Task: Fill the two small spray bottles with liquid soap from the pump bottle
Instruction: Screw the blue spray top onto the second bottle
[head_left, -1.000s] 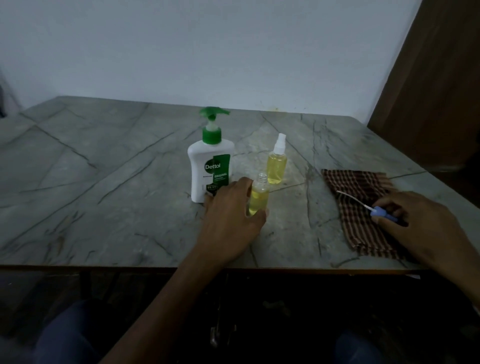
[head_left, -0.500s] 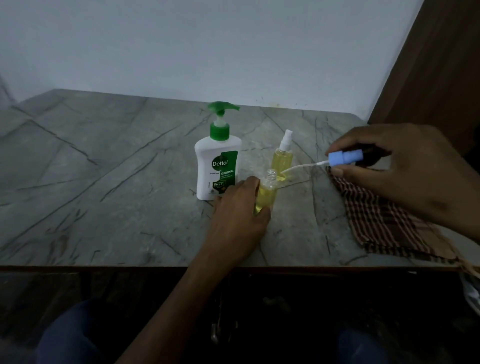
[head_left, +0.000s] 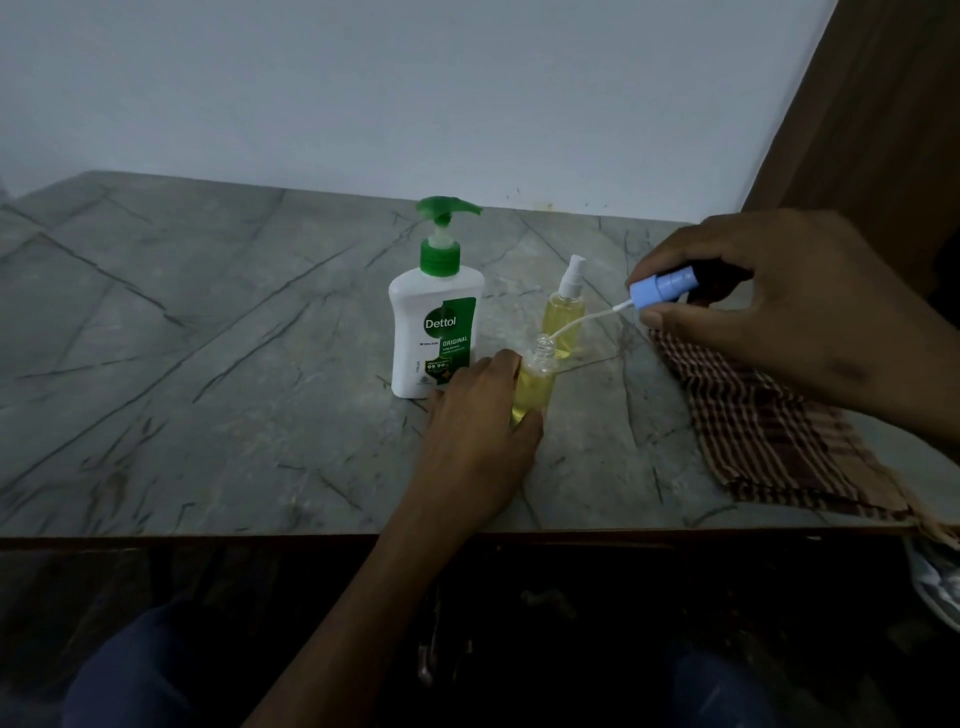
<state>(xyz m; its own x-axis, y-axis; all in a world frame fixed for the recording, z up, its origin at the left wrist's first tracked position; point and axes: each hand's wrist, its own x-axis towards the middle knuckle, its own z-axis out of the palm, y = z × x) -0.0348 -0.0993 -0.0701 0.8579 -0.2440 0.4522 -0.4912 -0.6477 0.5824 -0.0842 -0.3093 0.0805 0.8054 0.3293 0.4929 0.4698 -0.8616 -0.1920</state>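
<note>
The person's left hand (head_left: 480, 415) is wrapped around the open spray bottle (head_left: 535, 387), which stands upright on the grey marble-look table (head_left: 208, 364) near its front edge, just right of the white pump bottle (head_left: 434, 332) (green pump head, Dettol label). The open bottle has no cap on and holds yellow liquid up to about its shoulder. The right hand (head_left: 779, 317) is up off the table, pinching the blue spray cap (head_left: 662, 287) between thumb and fingers, cap tipped sideways so its thin white dip tube (head_left: 576, 325) curves down to the left, with the tip right at the open bottle's mouth. Can't really tell if the tip is inside yet or just at the rim. The second spray bottle (head_left: 563, 317) stands just behind, white sprayer already on, also full of yellow liquid. A brown checked cloth (head_left: 769, 436) lies flat on the table's right side, under the raised hand.
</note>
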